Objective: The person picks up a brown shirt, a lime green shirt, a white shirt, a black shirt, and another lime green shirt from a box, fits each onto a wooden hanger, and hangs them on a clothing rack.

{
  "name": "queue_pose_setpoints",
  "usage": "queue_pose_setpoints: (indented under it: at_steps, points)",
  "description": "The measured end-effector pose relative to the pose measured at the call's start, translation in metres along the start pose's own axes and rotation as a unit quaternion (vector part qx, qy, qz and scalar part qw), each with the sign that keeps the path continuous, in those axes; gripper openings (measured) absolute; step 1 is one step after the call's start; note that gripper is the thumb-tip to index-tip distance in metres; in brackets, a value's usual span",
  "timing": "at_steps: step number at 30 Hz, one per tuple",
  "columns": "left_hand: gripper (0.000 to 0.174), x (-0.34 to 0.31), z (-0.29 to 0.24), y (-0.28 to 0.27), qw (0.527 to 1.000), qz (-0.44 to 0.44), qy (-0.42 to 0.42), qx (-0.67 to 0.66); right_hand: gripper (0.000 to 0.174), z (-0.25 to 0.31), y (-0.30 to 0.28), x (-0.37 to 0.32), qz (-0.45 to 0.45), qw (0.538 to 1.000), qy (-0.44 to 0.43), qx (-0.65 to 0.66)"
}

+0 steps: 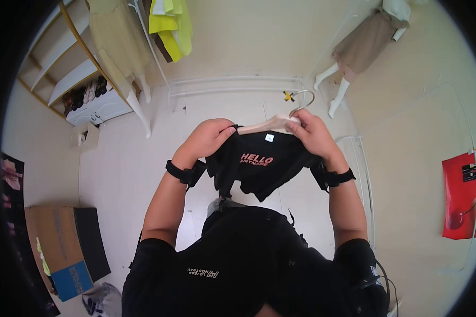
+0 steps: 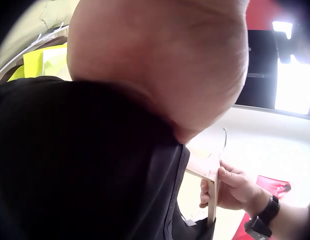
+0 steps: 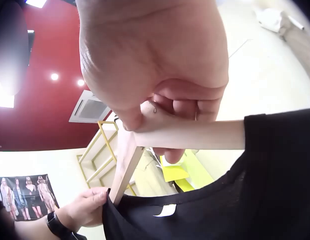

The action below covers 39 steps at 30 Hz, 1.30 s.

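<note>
A black T-shirt (image 1: 259,171) with "HELLO" lettering and a white neck label hangs on a pale wooden hanger (image 1: 264,126) in front of the person. With its thumb over the cloth, the left hand (image 1: 210,136) pinches the shirt's shoulder at one end of the hanger. The right hand (image 1: 313,136) grips the hanger near its middle, just below the metal hook (image 1: 305,95). Seen from the right wrist, the thumb and fingers of the right hand (image 3: 160,75) wrap the wood, and both hanger arms run into the shirt's neckline (image 3: 170,197).
A white low rail (image 1: 238,84) stands along the far wall, with yellow garments (image 1: 172,31) hanging above. Mannequins in a cream dress (image 1: 116,42) and a brown skirt (image 1: 366,45) flank it. Shelves stand at left, above a cardboard box (image 1: 55,235).
</note>
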<state>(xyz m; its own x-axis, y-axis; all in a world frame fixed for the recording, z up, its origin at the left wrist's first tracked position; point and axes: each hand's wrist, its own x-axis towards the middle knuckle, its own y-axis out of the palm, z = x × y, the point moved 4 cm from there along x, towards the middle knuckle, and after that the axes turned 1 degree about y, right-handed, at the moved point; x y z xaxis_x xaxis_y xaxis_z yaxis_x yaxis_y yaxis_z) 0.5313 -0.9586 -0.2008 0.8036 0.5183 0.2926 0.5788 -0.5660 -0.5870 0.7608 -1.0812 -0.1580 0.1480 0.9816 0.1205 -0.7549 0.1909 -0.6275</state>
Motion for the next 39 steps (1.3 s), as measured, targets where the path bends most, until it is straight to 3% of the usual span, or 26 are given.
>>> queue_pose_setpoints:
  at_steps: [7,11,13,15,17,18,19,21,22,23,25,30,32,36,38,39]
  points:
    - [0.017,0.044,0.028,-0.045,0.981,-0.103,0.124,0.11,0.017,0.018,0.027,0.071,-0.022,0.999,0.002,0.036]
    - [0.033,0.042,0.056,-0.076,0.984,-0.081,0.067,0.142,0.016,0.02,0.037,0.11,-0.005,0.996,-0.014,0.092]
    - [0.028,0.04,0.065,-0.081,0.98,-0.077,0.054,0.174,0.016,0.021,0.043,0.126,0.015,0.995,-0.018,0.097]
    - [0.027,0.044,0.076,-0.08,0.977,-0.011,-0.021,0.213,0.017,0.025,0.046,0.142,0.037,0.994,-0.011,0.101]
    - [0.03,0.051,0.081,-0.083,0.975,-0.025,-0.007,0.221,0.018,0.038,0.048,0.166,0.043,0.997,-0.044,-0.04]
    - [0.03,0.053,0.083,-0.087,0.972,-0.046,-0.031,0.229,0.032,0.04,0.05,0.175,-0.002,0.998,-0.064,0.03]
    - [0.03,0.054,0.085,-0.09,0.967,-0.068,-0.054,0.24,0.032,0.042,0.055,0.183,-0.004,0.997,-0.064,0.033]
    - [0.03,0.055,0.091,-0.085,0.956,-0.096,-0.045,0.274,0.043,0.051,0.052,0.195,-0.212,0.949,-0.155,0.173]
    - [0.03,0.056,0.092,-0.085,0.946,-0.125,-0.057,0.292,0.052,0.052,0.06,0.205,-0.196,0.932,-0.125,0.28]
    - [0.029,0.058,0.093,-0.085,0.935,-0.155,-0.067,0.312,0.052,0.053,0.069,0.215,-0.2,0.929,-0.129,0.285]
    - [0.028,0.064,0.097,-0.084,0.921,-0.165,-0.074,0.345,0.053,0.042,0.088,0.237,-0.241,0.877,-0.107,0.401]
    - [0.028,0.081,0.117,-0.089,0.894,-0.177,-0.136,0.39,0.044,0.039,0.109,0.27,-0.312,0.851,-0.064,0.417]
    - [0.028,0.092,0.128,-0.091,0.889,-0.16,-0.16,0.397,0.044,0.03,0.102,0.297,-0.227,0.911,0.026,0.342]
    - [0.029,0.118,0.158,-0.099,0.898,-0.078,-0.197,0.386,0.043,-0.014,0.093,0.336,-0.157,0.932,0.026,0.327]
    - [0.03,0.138,0.168,-0.109,0.903,-0.042,-0.197,0.38,0.044,-0.02,0.082,0.356,-0.037,0.927,0.035,0.371]
    - [0.03,0.147,0.172,-0.116,0.901,-0.037,-0.204,0.38,0.044,-0.026,0.071,0.367,-0.032,0.925,0.041,0.375]
